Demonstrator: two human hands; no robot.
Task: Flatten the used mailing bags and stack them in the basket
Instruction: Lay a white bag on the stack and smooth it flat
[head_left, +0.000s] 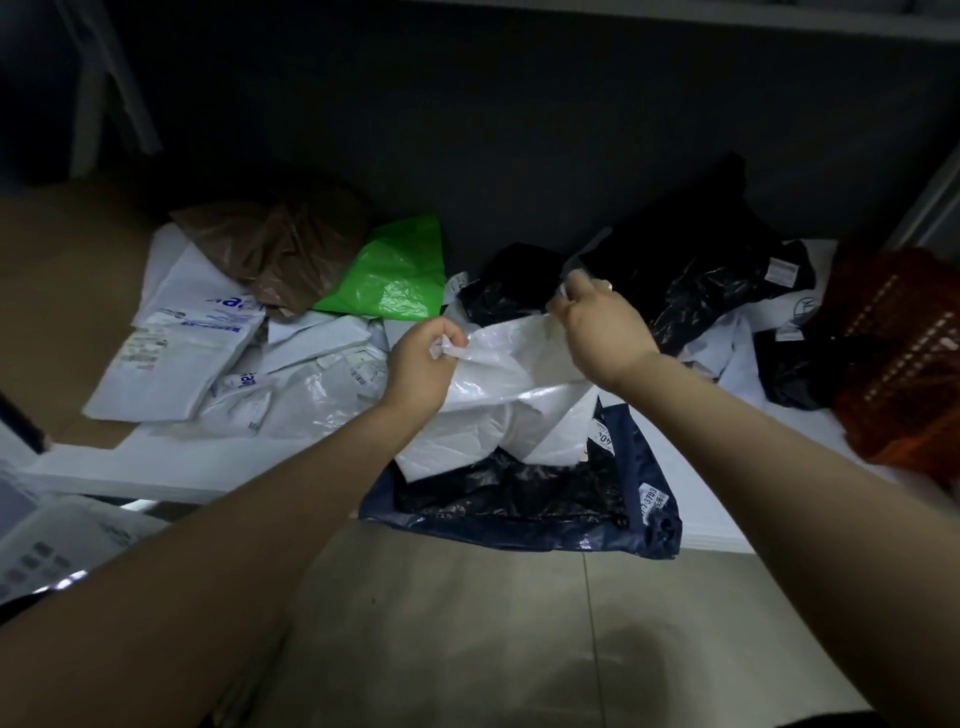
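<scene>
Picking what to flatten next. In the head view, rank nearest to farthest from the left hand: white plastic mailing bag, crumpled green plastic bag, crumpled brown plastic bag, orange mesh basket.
1. White plastic mailing bag, gripped by the left hand.
2. Crumpled green plastic bag, just behind.
3. Crumpled brown plastic bag, back left.
4. Orange mesh basket, far right.

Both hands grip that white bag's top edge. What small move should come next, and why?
Probably draw the left hand and right hand apart to pull the white bag taut. Each pinches an upper corner, yet the bag sags creased and folded, too rumpled to stack in the orange basket at the right.
</scene>
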